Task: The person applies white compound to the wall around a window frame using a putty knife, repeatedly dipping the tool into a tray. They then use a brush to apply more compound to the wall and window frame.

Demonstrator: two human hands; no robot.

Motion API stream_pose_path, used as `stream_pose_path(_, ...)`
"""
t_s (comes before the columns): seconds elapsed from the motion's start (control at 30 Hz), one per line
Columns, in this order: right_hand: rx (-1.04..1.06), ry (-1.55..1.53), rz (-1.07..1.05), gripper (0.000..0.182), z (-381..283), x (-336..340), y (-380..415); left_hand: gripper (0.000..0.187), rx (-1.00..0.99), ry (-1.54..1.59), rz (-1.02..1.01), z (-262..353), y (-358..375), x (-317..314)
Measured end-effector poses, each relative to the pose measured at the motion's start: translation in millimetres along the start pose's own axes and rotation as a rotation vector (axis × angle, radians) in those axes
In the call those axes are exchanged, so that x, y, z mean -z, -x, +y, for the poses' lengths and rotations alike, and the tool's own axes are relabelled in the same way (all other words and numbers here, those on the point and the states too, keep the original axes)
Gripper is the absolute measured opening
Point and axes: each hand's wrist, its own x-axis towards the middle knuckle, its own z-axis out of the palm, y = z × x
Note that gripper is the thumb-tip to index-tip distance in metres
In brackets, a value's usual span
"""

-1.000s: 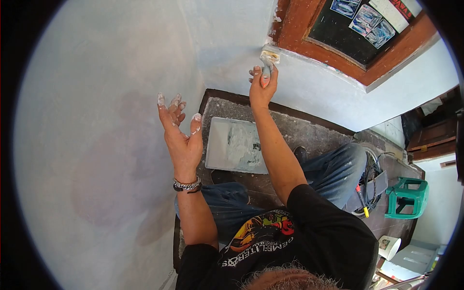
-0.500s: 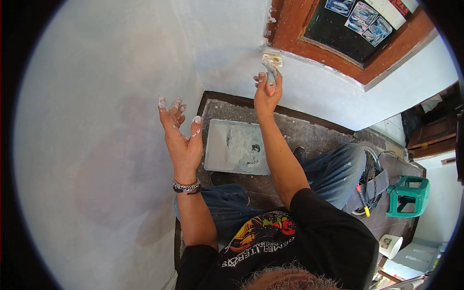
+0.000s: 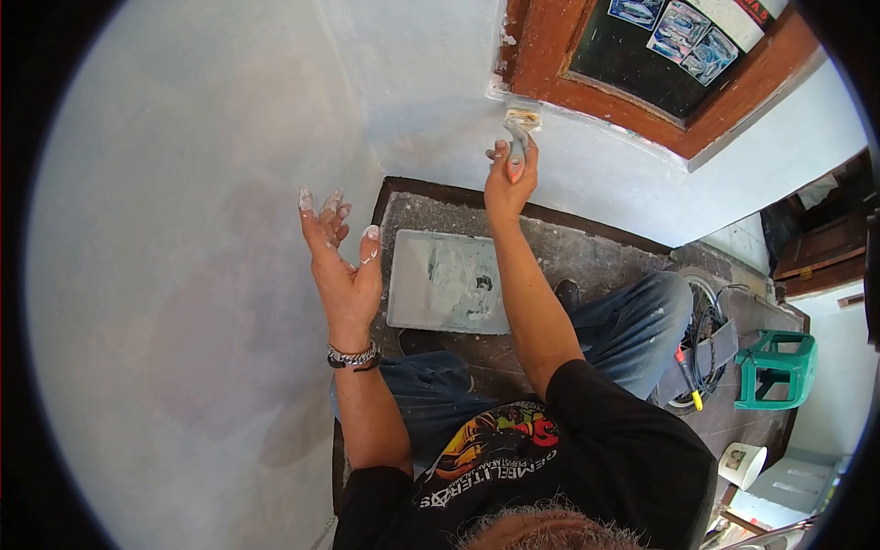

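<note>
A paintbrush (image 3: 516, 137) with a grey and orange handle is gripped in my right hand (image 3: 511, 188). Its pale bristles meet the wall (image 3: 440, 110) just under the brown wooden window frame (image 3: 596, 110). White paint coats the fingertips of my left hand (image 3: 344, 266), which is held up with fingers apart and nothing in it, near the left wall (image 3: 183, 275). Below and between my hands lies a paint tray (image 3: 408, 275) on the floor, with whitish paint smeared across it.
My bent knees flank the tray. To the right are a wheel with a coiled black cable (image 3: 704, 353), a red and yellow handled tool (image 3: 688, 378), a green plastic stool (image 3: 775, 369) and a white bucket (image 3: 741, 465). Dark trim (image 3: 587, 225) runs along the wall's base.
My right hand and the paintbrush have shifted slightly right along the lower edge of the window frame. My left hand has hardly moved.
</note>
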Motion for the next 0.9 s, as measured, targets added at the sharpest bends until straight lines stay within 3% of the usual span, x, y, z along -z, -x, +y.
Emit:
stream_pose_path(0.23, -0.026, 0.038, -0.098, 0.03, -10, 6, 13, 0.078, 0.001, 0.006, -0.014, 1, 0, -2)
stream_pose_path(0.4, 0.032, 0.143, -0.216, 0.034, 20, 7, 14, 0.078, 0.009, 0.009, -0.016, 0, 1, -1)
stream_pose_path(0.6, 0.135, 0.404, -0.226, 0.036, 34, 60, 9, 0.077, 0.015, 0.012, -0.011, 1, 0, -1)
stream_pose_path(0.73, -0.063, 0.116, -0.178, 0.034, 34, 63, 13, 0.082, 0.023, 0.001, -0.063, 3, 0, -3)
stream_pose_path(0.9, -0.039, 0.029, -0.144, 0.033, 15, 27, 10, 0.078, 0.007, -0.008, -0.034, 0, 0, -7)
